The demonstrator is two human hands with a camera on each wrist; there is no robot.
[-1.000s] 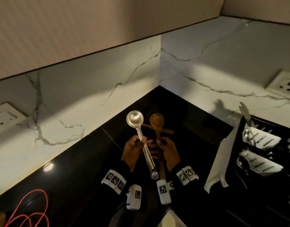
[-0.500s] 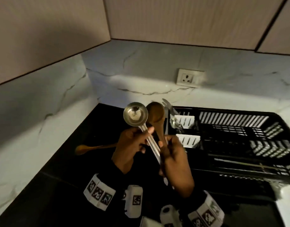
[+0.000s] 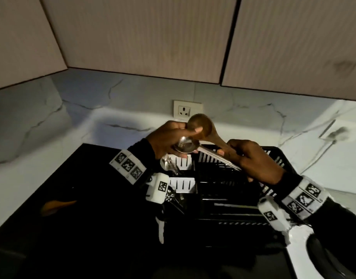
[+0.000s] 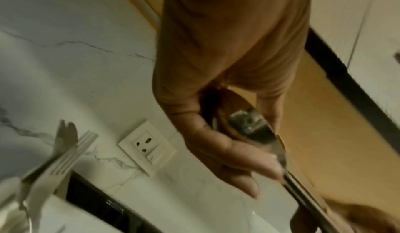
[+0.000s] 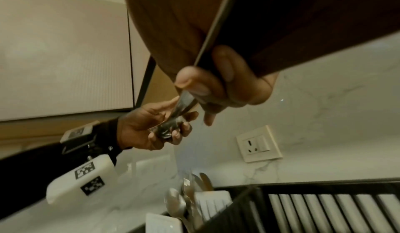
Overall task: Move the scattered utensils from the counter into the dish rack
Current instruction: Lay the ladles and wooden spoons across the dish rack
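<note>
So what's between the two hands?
In the head view, the metal ladle and wooden spoon bridge the left hand and right hand.

The left hand [image 3: 169, 140] is covering part of the wooden spoon [image 3: 201, 125] bowl and the rim of the steel ladle [image 3: 186, 147], while the right hand [image 3: 251, 160] is hiding both handles' far ends. In the left wrist view a fork [image 4: 71, 152] is smearing into blur, its handle running off the frame edge. Shadow is swallowing the dish rack [image 3: 223, 198] interior, and the orange utensil [image 3: 56, 205] on the bench [image 3: 92, 228] is staying too dim to identify.

dim, under-cabinet glow; wrist views blurred
</note>
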